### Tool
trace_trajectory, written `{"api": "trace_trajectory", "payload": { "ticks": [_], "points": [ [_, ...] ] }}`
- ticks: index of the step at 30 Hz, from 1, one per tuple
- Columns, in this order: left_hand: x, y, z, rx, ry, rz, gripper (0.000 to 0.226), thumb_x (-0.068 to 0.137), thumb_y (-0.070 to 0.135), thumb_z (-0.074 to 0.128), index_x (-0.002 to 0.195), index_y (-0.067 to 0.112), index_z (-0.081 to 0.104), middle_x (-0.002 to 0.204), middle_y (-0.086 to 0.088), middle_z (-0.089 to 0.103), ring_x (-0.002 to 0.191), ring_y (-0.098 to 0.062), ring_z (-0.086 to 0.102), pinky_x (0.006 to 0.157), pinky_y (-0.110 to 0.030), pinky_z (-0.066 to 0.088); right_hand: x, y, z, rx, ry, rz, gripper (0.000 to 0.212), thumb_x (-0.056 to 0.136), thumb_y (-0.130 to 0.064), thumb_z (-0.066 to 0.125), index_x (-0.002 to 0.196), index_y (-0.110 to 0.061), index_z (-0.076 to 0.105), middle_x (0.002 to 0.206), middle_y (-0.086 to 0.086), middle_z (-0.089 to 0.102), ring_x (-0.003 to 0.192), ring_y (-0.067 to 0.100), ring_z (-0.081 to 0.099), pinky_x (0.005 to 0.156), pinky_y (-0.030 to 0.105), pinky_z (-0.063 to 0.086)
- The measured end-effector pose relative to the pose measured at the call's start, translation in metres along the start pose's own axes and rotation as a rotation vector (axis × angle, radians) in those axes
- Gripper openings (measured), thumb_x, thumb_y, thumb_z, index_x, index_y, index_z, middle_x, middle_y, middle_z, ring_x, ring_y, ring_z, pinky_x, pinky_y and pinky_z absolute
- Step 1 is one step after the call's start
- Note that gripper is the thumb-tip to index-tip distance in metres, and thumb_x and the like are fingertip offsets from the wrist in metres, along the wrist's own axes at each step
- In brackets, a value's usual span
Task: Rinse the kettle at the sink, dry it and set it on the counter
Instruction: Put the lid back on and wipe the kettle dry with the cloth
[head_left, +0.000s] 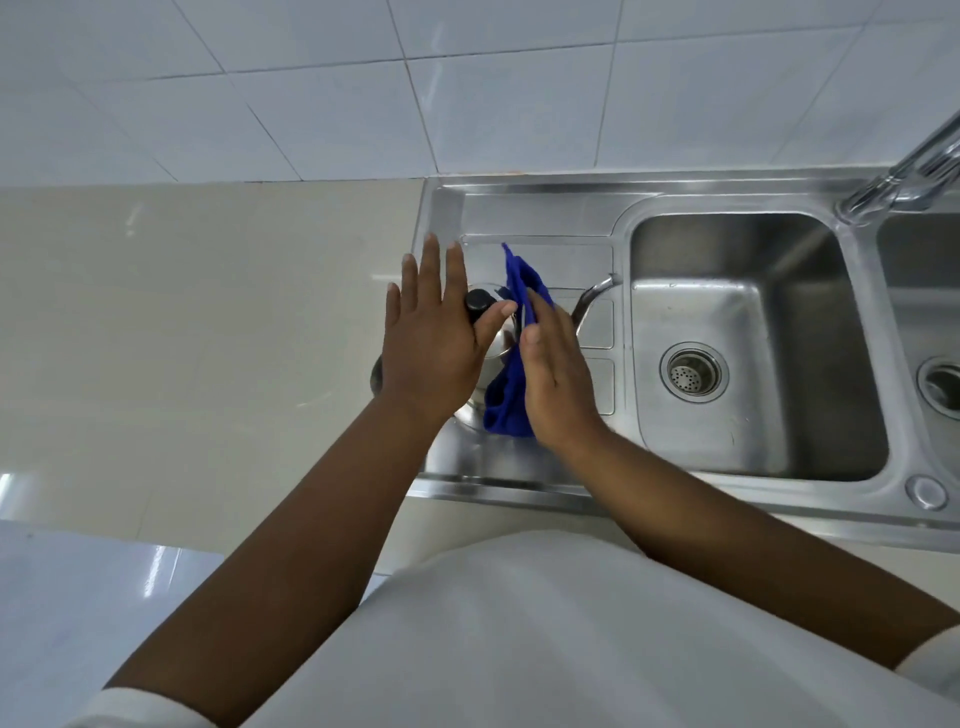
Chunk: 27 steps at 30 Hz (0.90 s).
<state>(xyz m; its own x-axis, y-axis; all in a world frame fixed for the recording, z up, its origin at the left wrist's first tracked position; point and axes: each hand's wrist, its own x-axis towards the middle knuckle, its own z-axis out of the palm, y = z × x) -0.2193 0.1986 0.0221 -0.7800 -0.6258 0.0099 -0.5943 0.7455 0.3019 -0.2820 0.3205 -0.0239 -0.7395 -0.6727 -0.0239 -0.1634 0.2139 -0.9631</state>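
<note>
A steel kettle (497, 345) with a black lid knob stands on the sink's drainboard (540, 260); its curved spout (592, 296) points right toward the basin. My left hand (434, 338) lies flat over the kettle's left side, fingers spread and straight, thumb by the knob. My right hand (553, 374) presses a blue cloth (511, 384) against the kettle's right side. The cloth sticks up above my fingers and hangs below the palm. Much of the kettle's body is hidden under both hands.
A steel basin (748, 332) with a drain strainer lies to the right; a second basin (930, 312) follows at the frame edge. The tap (904, 182) reaches in from the upper right. Beige counter (197, 312) spreads left of the drainboard, with white wall tiles behind.
</note>
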Motion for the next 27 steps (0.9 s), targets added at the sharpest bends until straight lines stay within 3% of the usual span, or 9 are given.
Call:
{"api": "trace_trajectory", "payload": {
  "ticks": [2, 3, 7, 12, 16, 18, 20, 24, 27],
  "points": [
    [-0.003, 0.006, 0.003, -0.054, 0.009, -0.058, 0.095, 0.084, 0.075, 0.009, 0.153, 0.010, 0.013, 0.163, -0.009, 0.009, 0.151, -0.026, 0.008, 0.121, -0.041, 0.010, -0.021, 0.006, 0.007, -0.054, -0.013, 0.008, 0.066, 0.099, -0.054, 0.023, 0.159, -0.027, 0.016, 0.167, -0.004, 0.017, 0.142, -0.008, 0.024, 0.107, 0.007, 0.030],
    [-0.004, 0.007, 0.004, -0.083, 0.020, -0.061, 0.094, 0.085, 0.073, 0.011, 0.153, 0.009, 0.015, 0.163, -0.009, 0.012, 0.151, -0.024, 0.011, 0.121, -0.040, 0.010, -0.031, 0.008, 0.010, -0.075, -0.023, -0.014, 0.070, 0.099, -0.056, 0.024, 0.160, -0.025, 0.010, 0.169, -0.005, 0.008, 0.146, -0.009, 0.017, 0.111, 0.010, 0.030],
    [-0.008, 0.002, 0.004, -0.152, 0.066, 0.008, 0.078, 0.091, 0.059, 0.010, 0.153, 0.012, 0.014, 0.163, -0.004, 0.012, 0.151, -0.019, 0.007, 0.122, -0.038, 0.004, -0.044, 0.009, 0.013, -0.230, -0.069, -0.194, 0.073, 0.101, -0.061, 0.016, 0.158, -0.021, -0.003, 0.168, -0.002, -0.012, 0.158, 0.022, -0.007, 0.125, 0.053, 0.020],
    [-0.008, -0.003, 0.001, -0.260, 0.038, 0.080, 0.074, 0.093, 0.059, 0.002, 0.155, 0.019, 0.010, 0.164, 0.002, 0.007, 0.151, -0.015, -0.002, 0.123, -0.042, 0.002, -0.006, -0.020, 0.002, -0.200, -0.059, -0.260, 0.066, 0.103, -0.055, 0.016, 0.156, -0.018, 0.027, 0.166, 0.007, 0.022, 0.156, 0.023, 0.015, 0.126, 0.046, 0.017],
    [-0.009, -0.004, 0.000, -0.259, 0.048, 0.115, 0.085, 0.088, 0.068, -0.006, 0.155, 0.018, 0.007, 0.164, 0.002, 0.005, 0.151, -0.016, -0.002, 0.123, -0.040, 0.001, 0.030, -0.049, -0.012, -0.065, -0.138, -0.016, 0.051, 0.107, -0.044, 0.024, 0.122, -0.015, 0.063, 0.121, 0.004, 0.065, 0.113, 0.018, 0.060, 0.106, 0.041, 0.044],
    [-0.007, -0.004, 0.000, -0.250, 0.039, 0.133, 0.086, 0.087, 0.070, -0.005, 0.155, 0.017, 0.006, 0.164, 0.002, 0.003, 0.151, -0.015, -0.003, 0.123, -0.040, 0.001, 0.042, -0.061, -0.016, -0.131, -0.190, 0.090, 0.066, 0.106, -0.051, 0.020, 0.105, 0.000, 0.062, 0.101, 0.019, 0.069, 0.097, 0.031, 0.064, 0.097, 0.051, 0.048],
    [-0.004, -0.007, -0.002, -0.223, 0.020, 0.159, 0.088, 0.087, 0.071, -0.004, 0.154, 0.016, 0.006, 0.164, 0.001, 0.003, 0.151, -0.016, -0.003, 0.123, -0.040, 0.000, 0.045, -0.068, -0.018, -0.153, -0.219, 0.159, 0.075, 0.105, -0.054, 0.018, 0.107, 0.007, 0.061, 0.103, 0.028, 0.069, 0.099, 0.037, 0.065, 0.096, 0.051, 0.049],
    [0.004, -0.017, -0.005, -0.141, 0.004, 0.240, 0.087, 0.089, 0.072, 0.000, 0.155, 0.015, 0.010, 0.164, -0.004, 0.004, 0.151, -0.020, -0.004, 0.123, -0.046, 0.001, 0.032, -0.072, -0.014, -0.097, -0.197, 0.165, 0.067, 0.106, -0.052, 0.020, 0.095, 0.001, 0.060, 0.097, 0.027, 0.067, 0.087, 0.032, 0.064, 0.089, 0.049, 0.049],
    [0.006, -0.023, -0.006, -0.085, -0.017, 0.208, 0.089, 0.087, 0.073, 0.000, 0.154, 0.015, 0.006, 0.164, -0.008, -0.001, 0.151, -0.027, -0.007, 0.122, -0.049, 0.001, 0.012, -0.066, -0.005, -0.018, -0.184, 0.194, 0.057, 0.102, -0.060, 0.017, 0.113, -0.023, 0.058, 0.130, 0.009, 0.057, 0.120, 0.019, 0.054, 0.103, 0.041, 0.041]
  ]
}}
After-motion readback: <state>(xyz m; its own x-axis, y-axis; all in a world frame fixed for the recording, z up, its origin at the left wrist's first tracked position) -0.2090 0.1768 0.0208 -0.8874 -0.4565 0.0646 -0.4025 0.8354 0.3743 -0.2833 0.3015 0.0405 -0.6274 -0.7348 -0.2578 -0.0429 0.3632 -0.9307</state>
